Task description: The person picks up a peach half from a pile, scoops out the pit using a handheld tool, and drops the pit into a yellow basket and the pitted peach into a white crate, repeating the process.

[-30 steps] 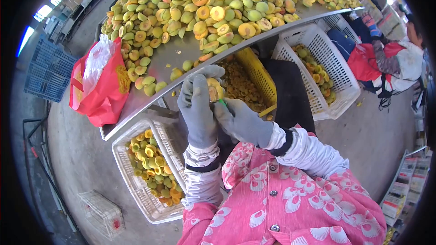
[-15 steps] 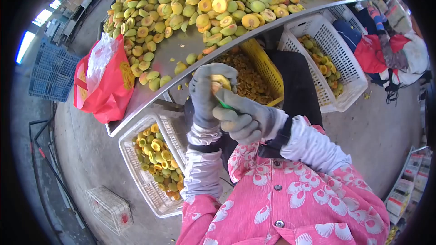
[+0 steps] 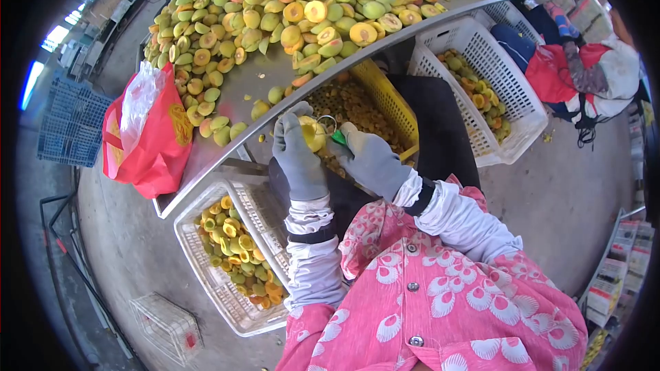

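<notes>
My left hand [image 3: 297, 154], in a grey glove, is closed around a yellow halved fruit [image 3: 311, 132] held above the yellow crate [image 3: 392, 104]. In my right hand [image 3: 371, 159], also grey-gloved, is a small tool with a green handle and a metal loop [image 3: 331, 128]. The loop sits at the fruit's cut face. Both hands hover just below the edge of the metal table [image 3: 261, 86], which is heaped with green and yellow fruit halves [image 3: 295, 7].
A red bag [image 3: 148, 137] with white plastic hangs at the table's corner. White crates of fruit halves stand at lower left [image 3: 227, 261] and upper right [image 3: 491, 89]. Another person [image 3: 584, 72] crouches at the right. Blue crates [image 3: 65, 124] lie at far left.
My right hand came down off the fruit and drew slightly right, baring the tool's metal loop at the fruit's face. The left hand turned the fruit, showing more of its yellow flesh.
</notes>
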Available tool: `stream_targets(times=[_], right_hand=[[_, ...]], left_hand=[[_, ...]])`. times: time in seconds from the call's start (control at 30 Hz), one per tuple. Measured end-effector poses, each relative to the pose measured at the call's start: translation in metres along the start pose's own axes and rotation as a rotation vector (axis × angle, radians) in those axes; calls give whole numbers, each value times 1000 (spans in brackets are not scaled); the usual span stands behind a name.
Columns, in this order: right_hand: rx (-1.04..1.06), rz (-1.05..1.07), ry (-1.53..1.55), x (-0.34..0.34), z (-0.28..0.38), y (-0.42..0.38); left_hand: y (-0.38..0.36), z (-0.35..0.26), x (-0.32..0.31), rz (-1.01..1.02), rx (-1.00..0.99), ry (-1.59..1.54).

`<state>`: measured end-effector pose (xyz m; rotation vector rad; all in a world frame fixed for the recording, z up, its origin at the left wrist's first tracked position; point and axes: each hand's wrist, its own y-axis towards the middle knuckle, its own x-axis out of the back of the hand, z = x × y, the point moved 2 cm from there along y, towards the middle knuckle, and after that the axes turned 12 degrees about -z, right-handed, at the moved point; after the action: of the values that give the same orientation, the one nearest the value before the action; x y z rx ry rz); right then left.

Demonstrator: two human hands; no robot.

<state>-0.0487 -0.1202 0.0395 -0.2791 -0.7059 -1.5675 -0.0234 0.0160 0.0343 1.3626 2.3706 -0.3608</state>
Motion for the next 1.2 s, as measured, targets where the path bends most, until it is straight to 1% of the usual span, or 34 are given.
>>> stream_targets(times=[0.03,0.17,0.23,0.27,0.33,0.37,0.43,0.47,0.53,0.57,0.63,0.7,0.73,0.77,0.8,0.83,0.87,0.9,0.93,0.97,1.0,1.07,1.13,1.2], right_hand=[[-26,9,-81,2,1,1],[6,-27,-158,6,5,8],[103,-21,-202,5,4,10],[102,-22,-203,5,3,10],[15,76,-251,0,0,10],[14,78,-250,-4,-2,9],[-20,48,-335,-14,-9,8],[-20,47,-333,-20,-11,8],[-40,-21,-327,-32,-17,9],[-38,-24,-325,-40,-26,10],[-254,81,-406,-59,-50,18],[-390,194,-423,-48,-91,19],[-385,218,-416,-48,-119,12],[-408,220,-384,-43,-133,7],[-458,174,-329,-43,-145,2],[-409,144,-326,-44,-153,-6],[-361,117,-320,-47,-156,-14],[-363,120,-315,-51,-154,-17],[-326,93,-199,-54,-151,-20],[-291,69,-87,-54,-147,-23],[-293,72,-90,-50,-141,-21],[-393,194,18,-38,-126,-9],[-432,212,-19,-30,-128,-3],[-501,140,163,-23,-136,-4]], left_hand=[[-1,2,0,-14,-13,28],[-4,9,-4,-74,-67,71],[-6,8,-8,-77,-82,69],[-7,9,-9,-76,-81,69],[-8,10,-8,-98,-21,13],[-8,13,-7,-99,-21,14],[-8,21,-5,-186,-67,75],[-11,19,-9,-185,-68,77],[-18,13,-16,-320,-147,445],[-22,16,-13,-319,-150,444],[-32,14,-4,-323,-570,829],[-49,3,20,-298,-573,679],[-51,-12,39,-338,-608,623],[-44,-30,76,-305,-831,961],[-44,-46,96,-567,-691,1023],[-27,-55,143,-600,-736,1291],[-23,-72,142,-658,-706,1416],[-11,-78,136,-610,-797,1318],[3,-79,123,-560,-880,1216],[19,-77,101,-375,-725,1073],[41,-69,71,-196,-573,920],[101,-39,11,73,-537,885],[170,3,-32,240,-647,1026],[214,29,-81,211,-473,1263]])
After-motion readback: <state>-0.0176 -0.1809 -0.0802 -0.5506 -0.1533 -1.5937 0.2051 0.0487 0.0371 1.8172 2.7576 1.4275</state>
